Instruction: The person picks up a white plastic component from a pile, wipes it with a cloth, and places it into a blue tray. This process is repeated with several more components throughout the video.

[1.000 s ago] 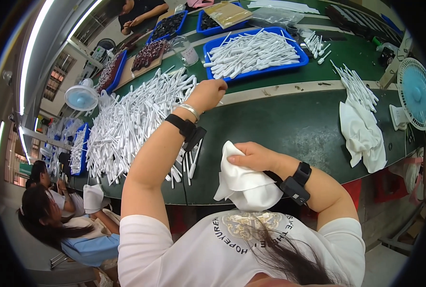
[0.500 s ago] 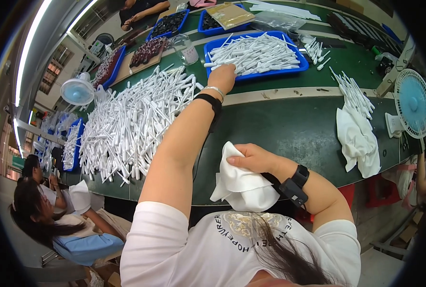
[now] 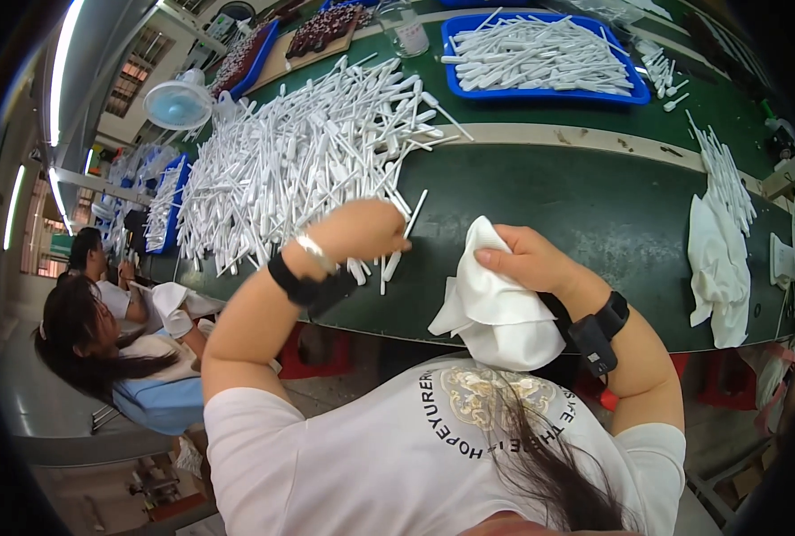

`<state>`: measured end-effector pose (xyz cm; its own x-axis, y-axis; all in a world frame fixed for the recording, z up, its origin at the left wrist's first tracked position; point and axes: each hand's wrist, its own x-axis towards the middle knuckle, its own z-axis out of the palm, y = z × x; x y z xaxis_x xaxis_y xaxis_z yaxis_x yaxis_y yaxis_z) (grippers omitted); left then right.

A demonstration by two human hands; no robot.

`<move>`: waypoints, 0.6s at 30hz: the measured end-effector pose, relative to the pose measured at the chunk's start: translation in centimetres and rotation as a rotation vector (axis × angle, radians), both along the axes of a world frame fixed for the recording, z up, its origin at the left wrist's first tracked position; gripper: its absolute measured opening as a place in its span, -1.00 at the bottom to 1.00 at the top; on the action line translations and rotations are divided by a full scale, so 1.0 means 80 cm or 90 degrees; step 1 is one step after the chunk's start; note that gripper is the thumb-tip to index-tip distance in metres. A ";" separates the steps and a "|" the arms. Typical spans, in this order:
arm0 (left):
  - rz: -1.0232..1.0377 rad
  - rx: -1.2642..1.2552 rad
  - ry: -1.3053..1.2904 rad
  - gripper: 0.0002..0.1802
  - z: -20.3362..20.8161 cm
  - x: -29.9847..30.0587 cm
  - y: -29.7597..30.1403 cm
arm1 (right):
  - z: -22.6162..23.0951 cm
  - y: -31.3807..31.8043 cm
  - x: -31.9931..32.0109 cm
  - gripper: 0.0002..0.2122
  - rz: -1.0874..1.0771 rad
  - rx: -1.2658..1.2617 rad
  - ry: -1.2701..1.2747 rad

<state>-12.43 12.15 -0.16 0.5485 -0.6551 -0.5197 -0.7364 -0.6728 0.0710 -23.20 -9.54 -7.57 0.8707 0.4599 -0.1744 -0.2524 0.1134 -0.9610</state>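
Observation:
My left hand (image 3: 362, 236) is closed, slightly blurred, at the near right edge of a big heap of white plastic sticks (image 3: 281, 170). A slim white stick (image 3: 416, 213) passes through its fingertips, slanting up to the right; other sticks lie beneath the hand. To the right, my right hand (image 3: 533, 259) grips a bunched white cloth (image 3: 503, 308), thumb on top, with the cloth hanging over the table's front edge. Whether anything is inside the cloth cannot be seen.
A blue tray (image 3: 640, 89) full of white sticks stands at the back. On the right lie more sticks (image 3: 723, 179) and a second white cloth (image 3: 719, 268). A glass jar (image 3: 404, 31) and a fan (image 3: 179, 105) stand farther back. Co-workers (image 3: 103, 348) sit at left.
My left hand has come back from the blue tray toward me, down to the heap's near edge. My right hand keeps its hold on the cloth. The view has shifted.

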 end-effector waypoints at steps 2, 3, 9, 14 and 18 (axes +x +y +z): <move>0.062 -0.025 -0.020 -0.72 -0.022 -0.026 0.024 | 0.003 0.002 0.002 -0.81 0.000 -0.018 0.006; 0.116 -0.056 -0.041 -0.69 -0.029 -0.038 0.030 | 0.003 0.002 0.001 -0.81 -0.002 -0.030 0.009; 0.225 -0.143 -0.026 -0.64 -0.042 -0.042 0.047 | 0.001 0.004 0.000 -0.81 -0.011 -0.011 0.029; 0.363 -0.382 0.164 -0.72 -0.030 -0.057 0.064 | 0.002 -0.002 0.000 -0.78 -0.035 0.107 0.061; 0.528 -0.610 0.425 -0.80 -0.040 -0.073 0.046 | 0.010 -0.017 -0.004 -0.73 0.003 0.199 0.062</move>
